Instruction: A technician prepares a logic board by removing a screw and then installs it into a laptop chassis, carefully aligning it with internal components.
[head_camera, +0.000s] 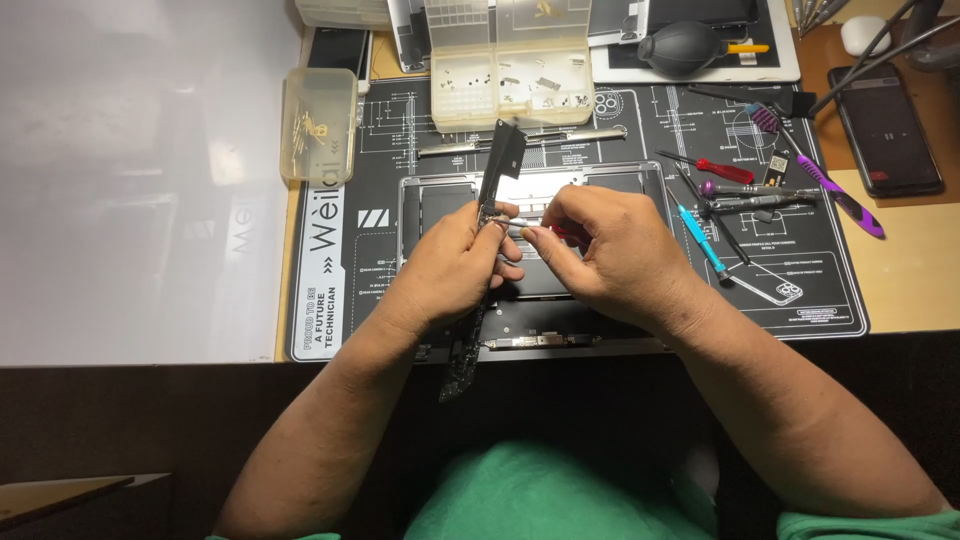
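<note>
Gripping long circuit board edge-on in left hand, right hand pinching small red-handled screwdriver at it; risking slip, gouging board.

A work mat covers the middle of the frame, lying on a desk whose bare top shows at the right edge. An opened laptop shell sits on the mat at centre. Above it in the frame, a compartmented parts box stands at top centre, with a smaller lidded box to its left on the mat's upper left corner. A long circuit board stands on edge over the laptop shell, between the left hand and the right hand. Screwdrivers lie right of the shell on the mat. A phone rests at upper right on the desk, and an air blower lies at top, left of the phone.
</note>
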